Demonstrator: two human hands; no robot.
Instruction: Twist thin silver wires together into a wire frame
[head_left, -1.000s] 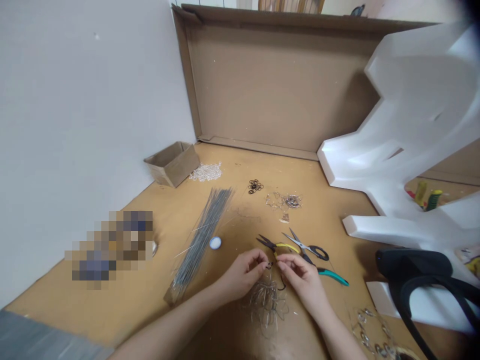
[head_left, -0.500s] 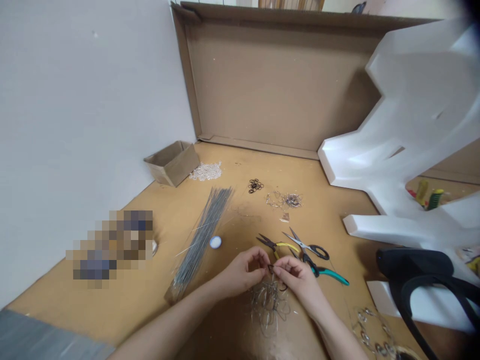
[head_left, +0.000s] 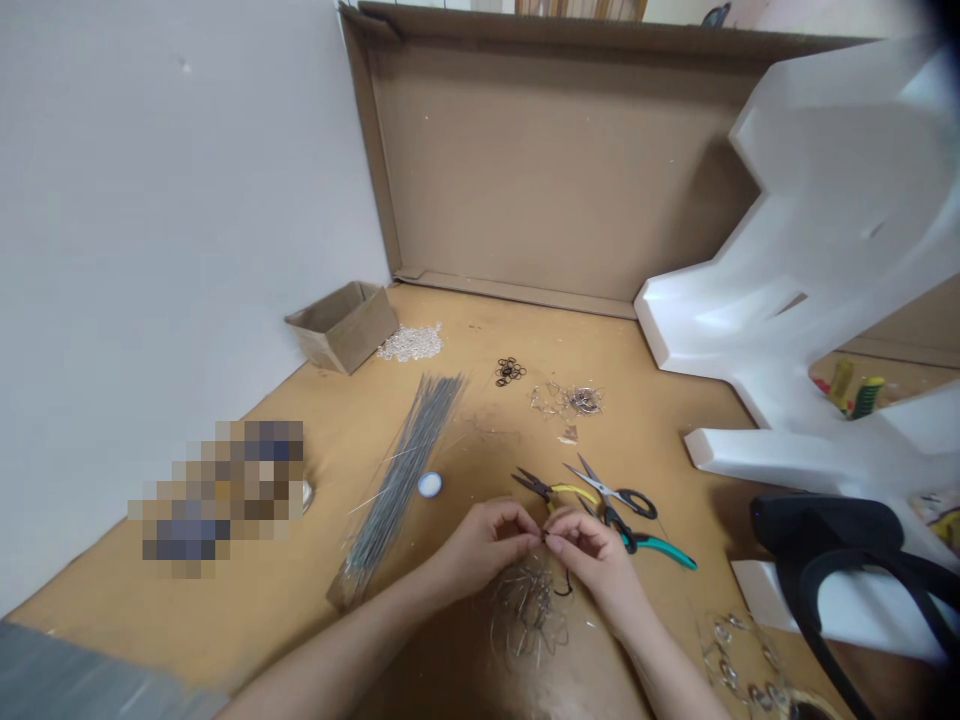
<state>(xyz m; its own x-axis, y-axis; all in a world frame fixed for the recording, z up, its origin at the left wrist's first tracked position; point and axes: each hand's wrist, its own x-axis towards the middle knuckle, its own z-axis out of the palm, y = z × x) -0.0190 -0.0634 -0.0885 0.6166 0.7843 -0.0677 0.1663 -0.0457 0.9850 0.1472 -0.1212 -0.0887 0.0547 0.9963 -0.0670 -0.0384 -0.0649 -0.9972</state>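
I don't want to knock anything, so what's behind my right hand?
Behind your right hand: yellow-handled pliers, scissors and a teal-handled tool. The hand hides one yellow handle's end; anything beneath is hidden.

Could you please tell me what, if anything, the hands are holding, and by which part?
The left hand and right hand pinch a small dark piece between them; it is mostly covered, so which part is gripped cannot be told.

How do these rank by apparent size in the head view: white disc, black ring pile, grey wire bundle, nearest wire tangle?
Grey wire bundle
Nearest wire tangle
Black ring pile and white disc: too close to rank, the disc being nearer.
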